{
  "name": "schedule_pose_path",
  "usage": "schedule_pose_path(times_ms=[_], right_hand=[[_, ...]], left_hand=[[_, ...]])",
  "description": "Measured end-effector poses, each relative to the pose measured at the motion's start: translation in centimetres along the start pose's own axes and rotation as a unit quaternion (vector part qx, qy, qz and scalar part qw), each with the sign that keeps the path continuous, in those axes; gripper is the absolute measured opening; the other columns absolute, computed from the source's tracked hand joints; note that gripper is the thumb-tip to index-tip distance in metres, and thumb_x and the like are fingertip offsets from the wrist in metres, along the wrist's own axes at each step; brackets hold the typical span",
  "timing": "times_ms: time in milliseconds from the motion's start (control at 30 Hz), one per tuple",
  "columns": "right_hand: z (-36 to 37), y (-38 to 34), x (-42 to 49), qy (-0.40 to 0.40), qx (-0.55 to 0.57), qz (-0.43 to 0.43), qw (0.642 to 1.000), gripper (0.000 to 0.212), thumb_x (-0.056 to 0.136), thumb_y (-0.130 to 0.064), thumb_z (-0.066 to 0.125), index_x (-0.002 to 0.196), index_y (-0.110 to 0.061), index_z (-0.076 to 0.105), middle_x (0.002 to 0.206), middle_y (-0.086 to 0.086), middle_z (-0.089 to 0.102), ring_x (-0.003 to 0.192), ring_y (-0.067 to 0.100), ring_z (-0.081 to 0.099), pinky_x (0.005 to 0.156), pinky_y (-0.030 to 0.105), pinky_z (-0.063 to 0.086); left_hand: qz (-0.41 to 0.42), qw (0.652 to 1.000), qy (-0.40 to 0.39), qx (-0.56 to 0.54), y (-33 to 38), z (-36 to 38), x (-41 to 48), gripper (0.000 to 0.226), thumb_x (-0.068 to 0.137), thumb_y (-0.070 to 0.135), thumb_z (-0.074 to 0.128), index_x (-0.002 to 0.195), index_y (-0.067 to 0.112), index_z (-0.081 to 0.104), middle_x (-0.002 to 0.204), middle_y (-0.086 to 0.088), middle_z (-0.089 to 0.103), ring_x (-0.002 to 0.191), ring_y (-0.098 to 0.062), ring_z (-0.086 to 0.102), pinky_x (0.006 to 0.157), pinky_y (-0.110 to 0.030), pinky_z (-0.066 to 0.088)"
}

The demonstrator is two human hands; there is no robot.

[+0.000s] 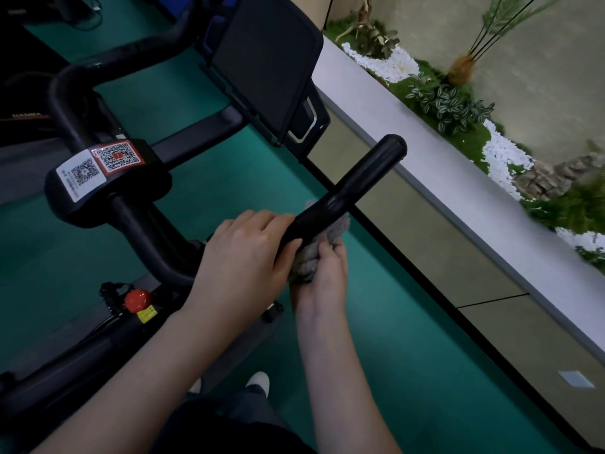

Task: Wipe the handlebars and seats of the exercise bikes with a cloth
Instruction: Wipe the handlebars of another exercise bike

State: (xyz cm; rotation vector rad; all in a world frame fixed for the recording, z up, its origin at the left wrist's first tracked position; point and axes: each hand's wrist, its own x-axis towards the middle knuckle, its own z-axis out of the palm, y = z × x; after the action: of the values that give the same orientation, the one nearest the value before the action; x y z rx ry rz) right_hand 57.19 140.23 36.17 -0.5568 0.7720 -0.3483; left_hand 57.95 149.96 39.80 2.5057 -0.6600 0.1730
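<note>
Cloth (309,265), grey nubby fabric, bunched: pressed against the underside of the black rounded handlebar horn (357,181), just 5 o'clock of frame centre.

Right hand (322,283): fingers curled round the cloth, holding it up to the bar from below.

Left hand (242,253): at 9 o'clock of the cloth, fingers wrapped over the top of the same horn, grasping it. I read this as bracing.

Step in hand, my judgement: wiping this horn. From the cloth, the bare length runs toward 1 o'clock to the blunt end cap (393,145).

Technique notes:
- I would spread the wad so fabric wraps the whole tube; bunched, it meets only the underside.
- Stroke toward 1 o'clock, twisting the wrist, and finish over the end cap.
- The stretch under the left hand is covered; shift that grip to reach it.

Further out, at 10 o'clock: black centre clamp with two QR stickers (98,178), then the far black curved handlebar (131,57), not yet judged done. Dark flat screen (265,60) at 12 o'clock. No seat in view.
</note>
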Motion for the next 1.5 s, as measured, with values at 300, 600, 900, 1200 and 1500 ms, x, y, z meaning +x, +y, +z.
schedule_pose_path(times_ms=[300, 600, 900, 1200, 1500], right_hand=[[-2.7, 2.2, -2.8, -0.054, -0.169, -0.02, 0.984, 0.009, 0.091, -0.004, 0.059, 0.087, -0.01, 0.063, 0.08, 0.014, 0.062, 0.069, 0.022, 0.055, 0.061, 0.034, 0.047], [-1.1, -1.0, -1.0, -0.03, -0.171, -0.027, 0.985, 0.023, 0.093, 0.007, 0.042, 0.095, -0.002, 0.063, 0.086, 0.014, 0.066, 0.074, 0.021, 0.063, 0.069, 0.029, 0.053], [-1.4, 0.1, -1.4, -0.021, -0.161, -0.001, 0.987, 0.029, 0.094, 0.006, 0.04, 0.085, -0.009, 0.063, 0.068, 0.006, 0.066, 0.056, 0.014, 0.062, 0.051, 0.021, 0.052], [-0.7, -2.8, -1.2, 0.056, -0.32, -0.549, 0.77, 0.016, 0.086, 0.001, 0.062, 0.098, -0.009, 0.066, 0.095, 0.004, 0.064, 0.09, 0.011, 0.062, 0.081, 0.021, 0.049], [5.3, -6.5, -1.1, -0.243, -0.754, -0.441, 0.422, 0.016, 0.084, -0.004, 0.067, 0.099, -0.008, 0.073, 0.092, 0.003, 0.071, 0.091, 0.02, 0.06, 0.078, 0.014, 0.036]], left_hand=[[0.016, 0.999, -0.025, -0.028, -0.6, -0.8, 0.3, 0.03, 0.092, 0.027, 0.055, 0.118, 0.012, 0.062, 0.102, -0.003, 0.066, 0.093, -0.026, 0.06, 0.078, -0.044, 0.049], [0.011, 0.997, -0.044, -0.055, -0.9, -0.9, 0.6, 0.032, 0.092, 0.029, 0.056, 0.12, 0.013, 0.062, 0.101, -0.003, 0.065, 0.092, -0.025, 0.061, 0.074, -0.043, 0.051], [0.004, 0.998, -0.048, -0.051, -1.0, -1.1, 0.2, 0.036, 0.092, 0.034, 0.054, 0.121, 0.015, 0.06, 0.101, -0.002, 0.066, 0.092, -0.025, 0.062, 0.075, -0.044, 0.051], [-0.015, 0.996, -0.087, 0.01, -1.7, -1.6, 0.0, 0.052, 0.088, 0.058, 0.032, 0.111, 0.022, 0.062, 0.097, 0.006, 0.064, 0.094, -0.02, 0.056, 0.085, -0.035, 0.04], [-0.022, 0.996, -0.081, 0.006, -1.8, -1.4, -0.4, 0.037, 0.091, 0.049, 0.044, 0.107, 0.02, 0.061, 0.096, 0.001, 0.061, 0.096, -0.025, 0.054, 0.077, -0.035, 0.033]])
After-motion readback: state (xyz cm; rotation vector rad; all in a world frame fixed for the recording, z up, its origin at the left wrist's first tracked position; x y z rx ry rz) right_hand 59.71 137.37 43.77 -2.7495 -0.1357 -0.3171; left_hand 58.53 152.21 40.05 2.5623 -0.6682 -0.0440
